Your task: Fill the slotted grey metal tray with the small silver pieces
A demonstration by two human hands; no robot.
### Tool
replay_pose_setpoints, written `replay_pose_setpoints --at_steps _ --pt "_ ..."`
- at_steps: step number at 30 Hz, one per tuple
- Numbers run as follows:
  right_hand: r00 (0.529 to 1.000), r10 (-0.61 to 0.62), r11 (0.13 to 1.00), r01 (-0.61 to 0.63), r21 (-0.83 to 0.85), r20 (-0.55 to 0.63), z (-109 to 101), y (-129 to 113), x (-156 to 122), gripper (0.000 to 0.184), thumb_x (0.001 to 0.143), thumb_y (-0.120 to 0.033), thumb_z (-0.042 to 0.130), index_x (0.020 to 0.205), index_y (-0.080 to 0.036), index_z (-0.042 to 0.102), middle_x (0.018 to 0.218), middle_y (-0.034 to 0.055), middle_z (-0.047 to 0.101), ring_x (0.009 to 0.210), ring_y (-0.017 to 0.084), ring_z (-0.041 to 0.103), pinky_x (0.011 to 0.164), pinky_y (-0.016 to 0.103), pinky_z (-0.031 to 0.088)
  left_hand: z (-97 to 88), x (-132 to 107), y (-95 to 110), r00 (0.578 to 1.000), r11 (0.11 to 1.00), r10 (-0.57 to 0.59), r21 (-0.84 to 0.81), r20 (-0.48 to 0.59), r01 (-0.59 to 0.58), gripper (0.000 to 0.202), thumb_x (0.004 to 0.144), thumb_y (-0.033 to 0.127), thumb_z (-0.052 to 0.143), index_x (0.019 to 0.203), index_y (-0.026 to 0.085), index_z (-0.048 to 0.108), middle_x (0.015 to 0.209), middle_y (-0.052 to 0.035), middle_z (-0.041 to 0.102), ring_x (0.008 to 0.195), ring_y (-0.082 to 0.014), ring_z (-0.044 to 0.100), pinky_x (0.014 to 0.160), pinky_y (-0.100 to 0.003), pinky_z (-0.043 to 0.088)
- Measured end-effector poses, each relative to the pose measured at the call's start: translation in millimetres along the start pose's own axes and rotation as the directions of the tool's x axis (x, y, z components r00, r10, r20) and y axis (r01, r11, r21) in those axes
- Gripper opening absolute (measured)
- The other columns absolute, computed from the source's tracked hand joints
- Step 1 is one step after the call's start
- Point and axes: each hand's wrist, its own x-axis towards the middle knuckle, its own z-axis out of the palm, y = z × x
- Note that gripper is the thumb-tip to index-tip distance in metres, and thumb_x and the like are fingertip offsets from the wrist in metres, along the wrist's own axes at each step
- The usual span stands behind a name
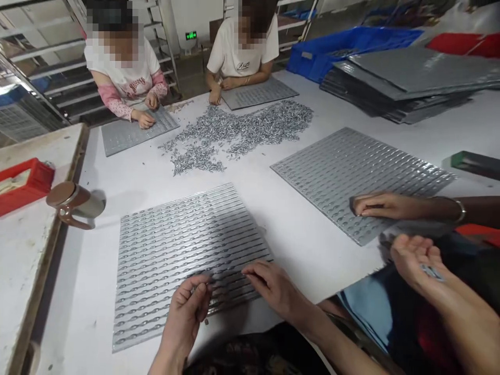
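Note:
Before me a grey ridged panel (177,245) lies tilted on the white table, with rows of small shiny oval pieces along its ridges. Over its near edge is my left hand (191,302), closed, thumb against curled fingers; what it holds, if anything, is hidden. My right hand (273,286) reaches to the panel's right side, thumb and forefinger pinched together just above a row. Whatever sits in that pinch is too small to make out. Farther back, a spread pile of small grey oval pieces (250,125) covers the middle of the table.
At right, a co-worker's hand (375,205) works on another panel (344,172); that person's other palm (420,258) holds small pieces. Two people sit opposite with panels. Stacked grey sheets (414,67), a blue crate (312,57), a brown-lidded mug (76,203) and a red bin (27,185) stand around.

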Motion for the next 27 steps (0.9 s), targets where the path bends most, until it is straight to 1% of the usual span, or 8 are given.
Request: replay_pose_setpoints --at_steps 3,6,9,12,16,20,23,27 --pt "0.999 -0.007 0.997 0.01 -0.072 0.041 8 -6 2 0.019 0.098 -0.021 0.056 0.099 -0.034 0.07 0.094 0.0024 0.076 0.086 0.019 0.075 0.072 0.029 0.062 -3.8 -1 1 1.0 0.999 -0.002 -0.039 -0.012 0.001 0.045 0.06 0.036 0.096 0.093 0.018 0.072 0.082 -0.0047 0.072 0.067 -0.0084 0.06 0.058 -0.014 0.044" --pt "0.997 -0.004 0.991 0.014 -0.13 0.077 14 -15 7 0.018 0.097 -0.019 0.057 0.092 -0.033 0.067 0.09 0.0013 0.075 0.085 0.018 0.073 0.072 0.031 0.061 -5.6 1 -2 0.999 0.999 0.01 -0.042 0.034 -0.009 0.042 0.062 0.039 0.094 0.088 0.018 0.069 0.077 -0.0023 0.07 0.052 -0.0032 0.044 0.047 -0.014 0.031" --pt "0.994 0.017 0.98 0.004 -0.198 0.107 19 -20 13 0.017 0.096 -0.018 0.056 0.09 -0.031 0.064 0.09 0.0014 0.073 0.086 0.018 0.072 0.075 0.032 0.06 -6.3 1 -5 0.997 1.0 0.02 -0.019 0.078 -0.018 0.042 0.062 0.041 0.094 0.085 0.017 0.068 0.06 0.0051 0.054 0.047 -0.0025 0.032 0.043 -0.016 0.02" --pt "0.992 0.045 0.968 -0.014 -0.252 0.114 23 -20 16 0.017 0.096 -0.018 0.054 0.086 -0.03 0.061 0.087 0.0025 0.071 0.082 0.018 0.071 0.073 0.034 0.058 -6.1 -1 -8 0.993 1.0 0.012 0.023 0.119 -0.015 0.044 0.063 0.045 0.092 0.087 0.017 0.068 0.053 0.0092 0.04 0.047 -0.0037 0.027 0.044 -0.017 0.018" --pt "0.989 0.091 0.961 -0.056 -0.27 0.119 25 -14 22 0.016 0.096 -0.019 0.054 0.083 -0.028 0.058 0.086 0.0039 0.071 0.082 0.02 0.07 0.072 0.035 0.055 -3.0 -6 -10 0.985 0.997 -0.009 0.082 0.174 -0.005 0.045 0.065 0.048 0.09 0.088 0.018 0.067 0.053 0.0096 0.037 0.048 -0.0052 0.029 0.045 -0.018 0.018" --pt "0.996 0.073 0.98 -0.061 -0.187 0.056 20 -13 15 0.011 0.096 -0.023 0.054 0.086 -0.025 0.058 0.084 0.0035 0.07 0.078 0.02 0.068 0.07 0.034 0.052 3.7 -10 -12 0.982 0.993 -0.03 0.118 0.188 0.008 0.044 0.066 0.048 0.089 0.084 0.019 0.062 0.054 0.0096 0.039 0.048 -0.0054 0.029 0.045 -0.018 0.019" --pt "0.999 0.0 1.0 0.001 -0.024 0.042 20 -21 -5 0.012 0.099 -0.029 0.053 0.094 -0.023 0.062 0.089 0.0023 0.071 0.081 0.018 0.067 0.074 0.031 0.053 10.9 -11 -18 0.98 0.988 -0.046 0.154 0.194 0.016 0.043 0.068 0.049 0.087 0.082 0.019 0.06 0.054 0.0099 0.039 0.047 -0.0051 0.027 0.045 -0.018 0.02" --pt "0.999 -0.003 0.995 -0.002 0.102 0.049 26 -29 -33 0.015 0.1 -0.031 0.053 0.096 -0.022 0.064 0.087 0.0014 0.07 0.08 0.016 0.067 0.074 0.028 0.052 22.0 -11 -29 0.966 0.975 -0.039 0.221 0.254 -0.019 0.043 0.07 0.051 0.085 0.078 0.018 0.058 0.056 0.0082 0.043 0.047 -0.0055 0.03 0.045 -0.019 0.022"
